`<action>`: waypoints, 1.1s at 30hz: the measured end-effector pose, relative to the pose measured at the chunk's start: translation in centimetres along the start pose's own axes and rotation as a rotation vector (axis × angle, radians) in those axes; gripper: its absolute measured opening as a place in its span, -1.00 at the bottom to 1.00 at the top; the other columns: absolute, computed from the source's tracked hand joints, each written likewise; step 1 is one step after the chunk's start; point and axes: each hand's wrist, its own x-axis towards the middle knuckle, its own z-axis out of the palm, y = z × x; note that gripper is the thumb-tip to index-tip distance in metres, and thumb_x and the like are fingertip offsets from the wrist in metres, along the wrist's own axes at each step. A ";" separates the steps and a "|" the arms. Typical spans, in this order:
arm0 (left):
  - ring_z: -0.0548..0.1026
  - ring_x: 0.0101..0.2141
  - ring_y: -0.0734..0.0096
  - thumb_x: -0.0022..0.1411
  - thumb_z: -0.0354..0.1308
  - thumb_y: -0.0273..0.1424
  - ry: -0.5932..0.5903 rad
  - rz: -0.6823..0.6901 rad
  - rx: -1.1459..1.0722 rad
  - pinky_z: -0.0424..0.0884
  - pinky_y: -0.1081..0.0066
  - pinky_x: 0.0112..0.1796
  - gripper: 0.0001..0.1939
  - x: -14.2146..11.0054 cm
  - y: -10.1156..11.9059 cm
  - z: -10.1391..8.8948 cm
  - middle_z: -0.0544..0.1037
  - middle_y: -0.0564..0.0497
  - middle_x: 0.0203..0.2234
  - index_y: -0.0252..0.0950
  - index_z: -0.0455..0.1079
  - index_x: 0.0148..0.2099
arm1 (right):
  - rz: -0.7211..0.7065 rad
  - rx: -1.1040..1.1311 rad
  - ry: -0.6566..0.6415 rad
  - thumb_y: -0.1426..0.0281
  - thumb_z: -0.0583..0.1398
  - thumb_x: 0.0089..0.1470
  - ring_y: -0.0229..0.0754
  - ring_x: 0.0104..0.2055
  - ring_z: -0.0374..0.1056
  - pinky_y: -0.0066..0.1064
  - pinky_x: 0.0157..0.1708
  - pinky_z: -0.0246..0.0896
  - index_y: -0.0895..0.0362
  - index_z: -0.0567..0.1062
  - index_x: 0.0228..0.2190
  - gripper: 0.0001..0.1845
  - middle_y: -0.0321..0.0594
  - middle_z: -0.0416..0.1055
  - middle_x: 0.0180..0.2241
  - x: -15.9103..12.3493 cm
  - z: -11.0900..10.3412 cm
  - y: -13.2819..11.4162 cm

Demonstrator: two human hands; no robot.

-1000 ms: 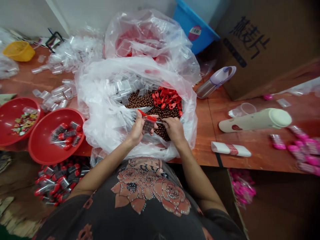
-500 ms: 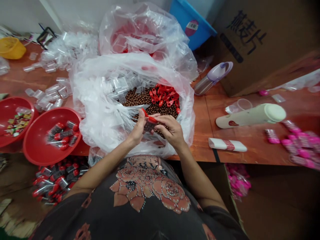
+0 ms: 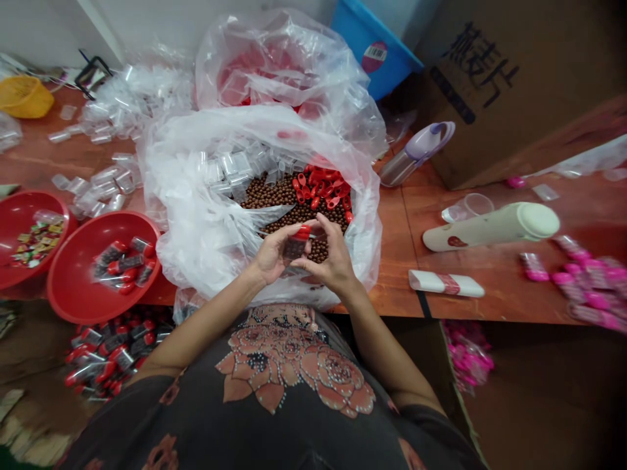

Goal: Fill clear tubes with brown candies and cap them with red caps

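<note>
Over an opened plastic bag (image 3: 171,150), both of my hands are on a small clear container (image 3: 294,249) with brown balls inside and a red cap (image 3: 304,231) on top. My left hand (image 3: 269,256) grips it from the left. My right hand (image 3: 337,261) curves round its right side, thumb low by the base and fingers up near the cap. Beneath them, loose brown balls (image 3: 269,194) fill the bag's middle. Red spoon-shaped caps (image 3: 326,186) lie at the right in the bag, and empty clear containers (image 3: 230,168) at the left.
On the left, a red bowl (image 3: 61,281) holds several filled containers, beside another red bowl (image 3: 10,205) with small colourful pieces. To the right stand a purple-lidded bottle (image 3: 416,150), a pale green flask (image 3: 490,227) and a white packet (image 3: 443,283). A cardboard box (image 3: 529,130) is behind.
The red cap, earlier sticking up at an angle between my fingers, now sits on the container. My right hand has opened wider round it, with the index finger raised.
</note>
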 end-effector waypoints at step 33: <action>0.26 -0.64 0.58 0.14 0.14 -0.08 0.191 0.101 0.090 0.21 0.55 -0.60 -0.64 -1.3 -1.9 -0.7 0.33 0.12 -0.65 -0.31 0.31 -0.40 | -0.399 -0.479 0.043 -0.01 0.19 0.14 0.06 -0.05 0.40 -0.13 -0.01 0.18 0.21 0.33 0.09 -0.33 0.05 0.51 -0.08 -0.1 1.5 -1.0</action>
